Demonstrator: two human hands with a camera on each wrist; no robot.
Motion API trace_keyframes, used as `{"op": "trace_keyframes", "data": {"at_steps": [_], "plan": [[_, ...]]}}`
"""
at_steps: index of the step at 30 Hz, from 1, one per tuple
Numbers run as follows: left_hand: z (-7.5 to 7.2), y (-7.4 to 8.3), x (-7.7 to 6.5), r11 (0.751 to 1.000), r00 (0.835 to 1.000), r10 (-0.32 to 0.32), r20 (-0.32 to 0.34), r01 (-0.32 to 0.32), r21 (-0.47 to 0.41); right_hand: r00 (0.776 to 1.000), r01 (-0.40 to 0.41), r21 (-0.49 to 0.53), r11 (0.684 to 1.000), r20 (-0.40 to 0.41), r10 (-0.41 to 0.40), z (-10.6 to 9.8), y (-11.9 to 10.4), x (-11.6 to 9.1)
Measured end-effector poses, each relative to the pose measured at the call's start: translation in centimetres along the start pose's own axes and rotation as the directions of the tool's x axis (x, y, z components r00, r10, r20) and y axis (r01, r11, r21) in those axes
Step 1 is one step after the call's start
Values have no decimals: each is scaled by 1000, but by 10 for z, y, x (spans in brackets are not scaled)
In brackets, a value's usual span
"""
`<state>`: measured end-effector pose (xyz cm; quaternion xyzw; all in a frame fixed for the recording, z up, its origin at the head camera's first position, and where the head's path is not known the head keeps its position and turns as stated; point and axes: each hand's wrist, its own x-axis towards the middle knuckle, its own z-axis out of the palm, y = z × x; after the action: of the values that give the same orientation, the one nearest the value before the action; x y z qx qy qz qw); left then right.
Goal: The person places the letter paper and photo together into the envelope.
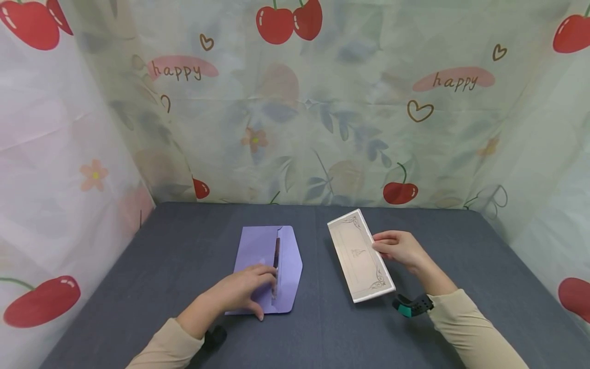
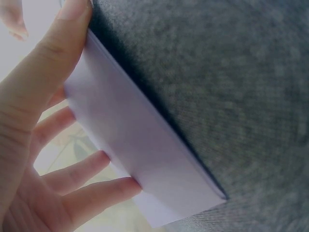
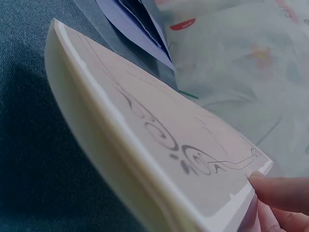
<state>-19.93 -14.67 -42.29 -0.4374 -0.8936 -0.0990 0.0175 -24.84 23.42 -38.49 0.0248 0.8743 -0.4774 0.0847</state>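
A purple envelope [image 1: 253, 246] lies on the dark table, its pointed flap folded out to the right. A narrow gap shows along its opening, with something dark inside that I cannot make out. My left hand [image 1: 249, 287] grips the envelope's near part, fingertips at the opening and thumb by the near edge. In the left wrist view, thumb and fingers [image 2: 87, 198] sit on opposite edges of a pale purple panel [image 2: 130, 130]. To the right, my right hand [image 1: 401, 248] pinches the long edge of a cream folded card [image 1: 355, 264] with scrollwork corners, held tilted above the table.
The dark cloth-covered table [image 1: 184, 256] reaches back to a printed curtain [image 1: 299, 128] with cherries and "happy" lettering. Curtains also hang on both sides. A black and teal band [image 1: 412, 306] is on the right wrist.
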Motion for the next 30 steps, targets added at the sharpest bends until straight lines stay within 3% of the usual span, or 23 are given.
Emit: {"op": "trace_keyframes", "data": {"at_steps": [30], "plan": [[-3, 3, 0, 1000, 1000, -14, 19, 14, -8, 999, 40, 34, 999, 20, -40, 23, -11, 7]]}}
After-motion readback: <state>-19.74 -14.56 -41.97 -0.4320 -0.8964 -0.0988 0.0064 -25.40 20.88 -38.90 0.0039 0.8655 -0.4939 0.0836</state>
